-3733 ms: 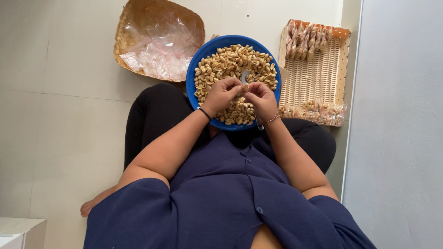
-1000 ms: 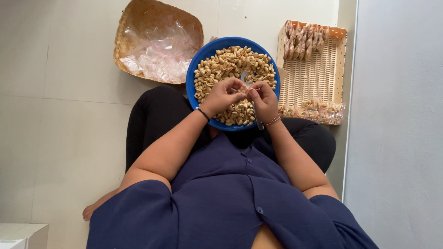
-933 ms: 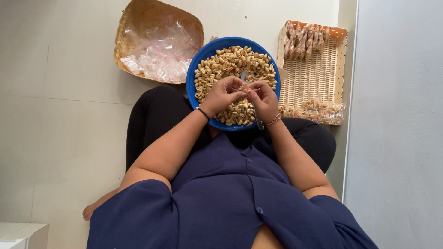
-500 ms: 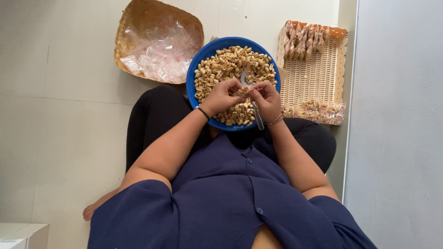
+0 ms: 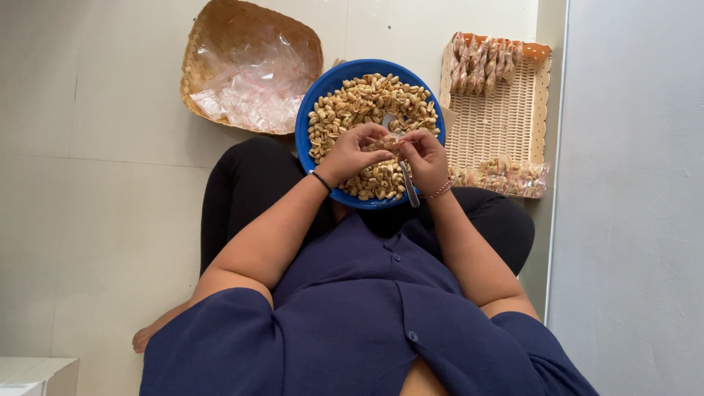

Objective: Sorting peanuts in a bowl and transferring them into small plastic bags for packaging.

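Two hands: met over the middle of a blue bowl, fingertips almost touching each other.
Small bag: a little clear packet with nuts in it, held between both hands just above the heap; too small to tell how full it was.
Left hand: fingers curled and pressed together, tips pinching one side of the small bag; a dark band sat on the wrist.
Right hand: fingers bent inward, pinching the other side of the small bag; it also gripped a metal spoon, whose handle stuck out below the palm toward the body while the bowl end showed above the fingers. A beaded bracelet circled the wrist.
Peanuts: pale roasted ones, heaped in the blue bowl and filling it nearly to the rim.
Blue bowl: rested on the person's lap, over dark trousers.
Woven tray: round, on the floor beside the bowl, holding a loose pile of empty clear bags.
Rectangular basket: pale wicker, on the other side of the bowl, with filled packets lined along its far end and more at its near end.
Floor: light tiles.
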